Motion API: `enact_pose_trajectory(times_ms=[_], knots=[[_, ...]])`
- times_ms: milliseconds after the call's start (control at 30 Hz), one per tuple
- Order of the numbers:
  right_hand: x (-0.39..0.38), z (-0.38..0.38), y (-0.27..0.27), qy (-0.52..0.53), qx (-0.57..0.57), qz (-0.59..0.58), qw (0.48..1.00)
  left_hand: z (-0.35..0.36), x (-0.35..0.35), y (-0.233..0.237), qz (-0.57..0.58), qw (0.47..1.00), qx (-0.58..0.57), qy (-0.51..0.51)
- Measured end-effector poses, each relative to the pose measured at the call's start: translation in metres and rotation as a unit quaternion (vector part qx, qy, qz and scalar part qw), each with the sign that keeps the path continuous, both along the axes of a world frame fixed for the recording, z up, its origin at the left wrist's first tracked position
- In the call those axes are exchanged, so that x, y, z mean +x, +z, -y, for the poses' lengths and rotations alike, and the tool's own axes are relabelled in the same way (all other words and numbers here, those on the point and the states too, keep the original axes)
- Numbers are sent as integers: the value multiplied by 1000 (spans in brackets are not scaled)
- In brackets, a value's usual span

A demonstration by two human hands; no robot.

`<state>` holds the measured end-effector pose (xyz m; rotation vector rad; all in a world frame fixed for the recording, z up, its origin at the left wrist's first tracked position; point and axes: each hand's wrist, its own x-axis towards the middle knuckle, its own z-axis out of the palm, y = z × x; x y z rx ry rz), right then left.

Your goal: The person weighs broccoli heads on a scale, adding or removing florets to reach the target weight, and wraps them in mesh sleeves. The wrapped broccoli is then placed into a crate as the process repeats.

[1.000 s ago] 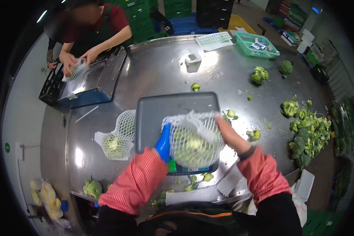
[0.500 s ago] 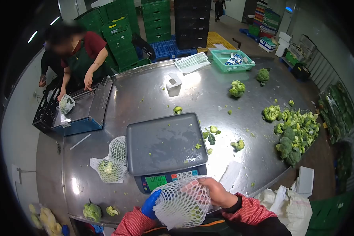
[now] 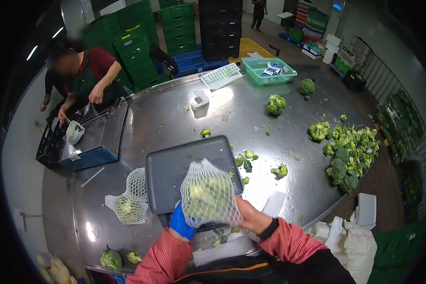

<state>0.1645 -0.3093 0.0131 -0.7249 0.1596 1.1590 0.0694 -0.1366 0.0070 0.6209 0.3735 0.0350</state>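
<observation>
A broccoli head in a white foam net (image 3: 208,194) is held up between my two hands, over the front part of the grey scale tray (image 3: 175,165). My left hand (image 3: 181,223), in a blue glove, grips its lower left side. On its lower right is my bare right hand (image 3: 251,215), its fingers partly hidden behind the net. The scale's display is mostly covered. Left of the scale lie another netted broccoli (image 3: 127,208) and a white foam net (image 3: 137,183).
Loose broccoli pieces (image 3: 355,151) are heaped at the right. A green basket (image 3: 270,78) stands at the back. At the far left, a co-worker (image 3: 92,71) handles a netted head (image 3: 75,132) by a blue-sided box (image 3: 92,158). White sacks (image 3: 357,251) are at the lower right.
Both hands have moved up and forward with the netted broccoli, from the table's front edge to over the scale. The view has shifted slightly. The co-worker's hands have moved.
</observation>
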Motion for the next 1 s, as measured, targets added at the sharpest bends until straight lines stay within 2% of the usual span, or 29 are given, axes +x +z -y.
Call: enact_pose_trajectory(times_ms=[33,67,133,167,200,233,267,300,367,400,433,500,567,600,700,733,833,933,967,1000], knots=[[15,-7,-14,-20,15,12,1000,-8,10,-8,6,1000,-12,-8],[27,-12,-9,-34,43,-38,998,-14,20,-16,10,1000,-25,-13],[49,-22,-6,-21,-6,-39,999,-27,35,-39,-64,997,-50,-14],[57,-22,-12,8,-80,12,997,-33,35,-45,-105,992,-66,-10],[60,-22,-18,15,-120,37,992,-38,31,-31,-177,982,6,-63],[65,-19,-23,47,-74,65,994,-40,28,-5,-245,959,75,-119],[68,-15,-17,77,-160,146,973,-43,26,7,-307,924,143,-175],[72,-9,-8,106,-242,227,938,-54,23,-1,-292,907,246,-176],[84,6,-3,187,-364,420,810,-80,16,-22,-251,842,442,-179],[85,11,-4,113,-388,519,753,-80,19,-13,-263,840,468,-81],[88,11,2,79,-425,536,725,-72,24,1,-233,854,463,-42],[83,1,22,41,-371,514,772,-48,40,24,-169,875,452,37],[77,-16,7,-6,-230,642,731,-36,57,3,-103,812,574,-21],[75,-21,4,25,-258,665,700,-32,63,-1,-69,772,629,-50],[68,-19,9,16,-277,674,685,-27,64,-7,-49,825,563,-10],[71,-15,12,38,-274,671,688,-28,63,-7,-37,845,533,-8],[69,-12,37,92,-305,687,653,-23,65,-7,-24,887,460,5],[58,-24,46,93,-322,757,561,-14,71,-17,-38,809,586,24],[57,-27,47,98,-331,772,533,-14,71,-18,-33,837,545,22],[60,-28,41,91,-311,775,542,-15,72,-11,-27,863,504,21]])
